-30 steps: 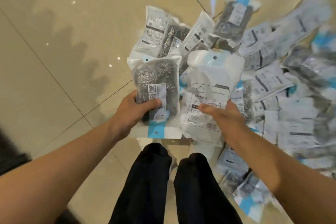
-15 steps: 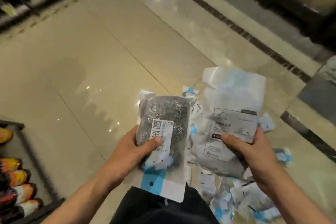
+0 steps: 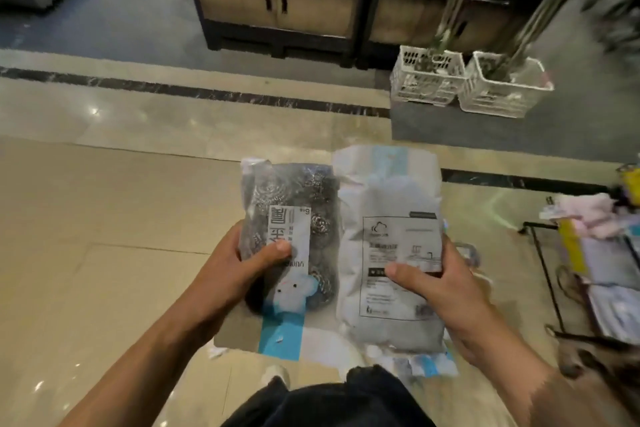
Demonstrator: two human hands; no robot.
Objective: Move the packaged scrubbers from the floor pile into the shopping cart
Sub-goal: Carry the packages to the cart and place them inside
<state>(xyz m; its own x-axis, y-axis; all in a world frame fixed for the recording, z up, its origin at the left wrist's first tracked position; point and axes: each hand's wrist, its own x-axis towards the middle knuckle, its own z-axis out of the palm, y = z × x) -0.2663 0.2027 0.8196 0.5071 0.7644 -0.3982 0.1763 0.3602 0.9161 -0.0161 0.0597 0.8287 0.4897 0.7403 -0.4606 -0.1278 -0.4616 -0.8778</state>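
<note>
Ahead, white crates (image 3: 471, 83) beside cabinet (image 3: 277, 3).

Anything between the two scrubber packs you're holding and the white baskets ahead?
Head view: only bare tiled floor with a dark stripe lies between the packs and the white baskets.

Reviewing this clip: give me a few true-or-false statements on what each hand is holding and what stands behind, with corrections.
1. The left hand grips a clear scrubber pack showing steel scrubbers. True.
2. The right hand is empty. False: it grips a white printed pack.
3. The two packs lie on the floor. False: both are held up in front of the person.
4. Two white slatted crates stand on the floor by the dark cabinet. True.
5. The thumbs press on the packs' front faces. True.
</note>
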